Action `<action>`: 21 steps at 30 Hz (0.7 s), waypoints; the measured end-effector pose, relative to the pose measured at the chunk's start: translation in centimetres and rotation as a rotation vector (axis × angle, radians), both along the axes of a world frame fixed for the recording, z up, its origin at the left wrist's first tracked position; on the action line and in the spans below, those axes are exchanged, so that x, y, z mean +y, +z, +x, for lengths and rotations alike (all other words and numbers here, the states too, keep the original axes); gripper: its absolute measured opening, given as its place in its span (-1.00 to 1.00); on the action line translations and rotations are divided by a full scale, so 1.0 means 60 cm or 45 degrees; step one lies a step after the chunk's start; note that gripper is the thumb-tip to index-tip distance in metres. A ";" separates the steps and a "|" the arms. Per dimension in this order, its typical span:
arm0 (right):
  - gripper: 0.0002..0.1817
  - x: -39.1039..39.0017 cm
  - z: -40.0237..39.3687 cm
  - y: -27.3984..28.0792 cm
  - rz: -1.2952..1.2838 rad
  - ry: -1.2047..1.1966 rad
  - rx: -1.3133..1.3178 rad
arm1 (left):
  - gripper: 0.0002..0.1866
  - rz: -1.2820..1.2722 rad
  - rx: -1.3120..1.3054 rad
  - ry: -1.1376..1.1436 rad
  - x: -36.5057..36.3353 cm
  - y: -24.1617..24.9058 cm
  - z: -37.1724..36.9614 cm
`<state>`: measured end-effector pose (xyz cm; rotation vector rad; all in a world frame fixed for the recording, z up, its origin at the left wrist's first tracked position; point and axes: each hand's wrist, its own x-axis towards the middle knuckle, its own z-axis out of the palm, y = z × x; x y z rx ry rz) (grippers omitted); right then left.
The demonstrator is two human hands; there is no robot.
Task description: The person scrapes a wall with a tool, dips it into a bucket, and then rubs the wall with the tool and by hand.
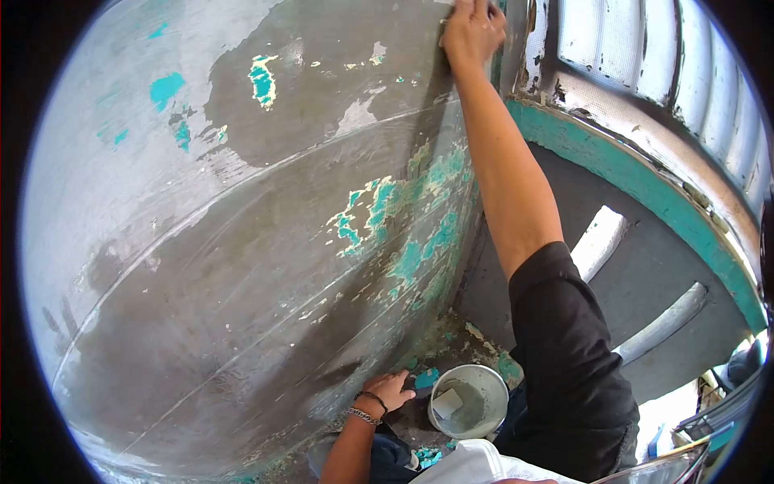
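Note:
High on the wall [266, 218], near its right corner, my right hand [476, 34] presses with bent fingers. Whatever it holds, if anything, is hidden at the top edge of the view. My left hand [390, 391], with a chain bracelet and a dark band at the wrist, rests low beside the wall with fingers apart and nothing visible in it. Just right of that hand stands a pale bucket [496, 403] with a whitish flat piece [447, 403] and grey material inside. The wall is grey and damp-looking, with turquoise paint patches [419, 246].
A turquoise ledge [629, 169] curves along the right below a louvred window [645, 48]. Two whitish bars [665, 323] cross the dark surface under it. Turquoise paint flakes [429, 457] lie on the floor near the bucket.

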<state>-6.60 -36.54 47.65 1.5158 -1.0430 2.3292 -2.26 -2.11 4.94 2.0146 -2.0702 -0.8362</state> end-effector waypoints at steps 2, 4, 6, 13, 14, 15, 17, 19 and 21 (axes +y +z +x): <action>-0.48 0.021 0.010 -0.007 -0.510 0.067 0.271 | -0.43 0.015 0.007 0.006 -0.005 -0.007 0.006; -0.49 0.025 -0.007 -0.076 -0.604 0.190 0.274 | -0.43 0.019 0.016 0.001 -0.010 0.000 0.000; -0.50 -0.019 -0.038 -0.136 -0.497 0.168 0.305 | -0.42 0.017 -0.021 -0.011 -0.007 0.022 -0.012; -0.44 0.072 -0.005 0.013 -0.468 0.324 0.408 | -0.35 0.005 0.203 -0.066 -0.021 -0.001 -0.024; -0.43 0.096 0.000 -0.009 -0.543 0.238 0.475 | -0.35 0.005 0.201 -0.063 -0.025 0.000 -0.023; -0.43 0.090 0.001 -0.048 -0.666 0.297 0.507 | -0.38 -0.015 0.122 -0.046 -0.026 -0.001 -0.023; -0.44 0.053 -0.009 -0.153 -0.687 0.392 0.502 | -0.42 -0.032 0.047 -0.034 -0.026 0.001 -0.026; -0.44 0.006 -0.037 -0.202 -0.588 0.437 0.465 | -0.41 -0.068 0.050 -0.027 -0.021 0.009 -0.031; -0.47 -0.050 -0.043 -0.199 -0.390 0.301 0.219 | -0.41 -0.048 0.056 -0.034 -0.018 0.002 -0.030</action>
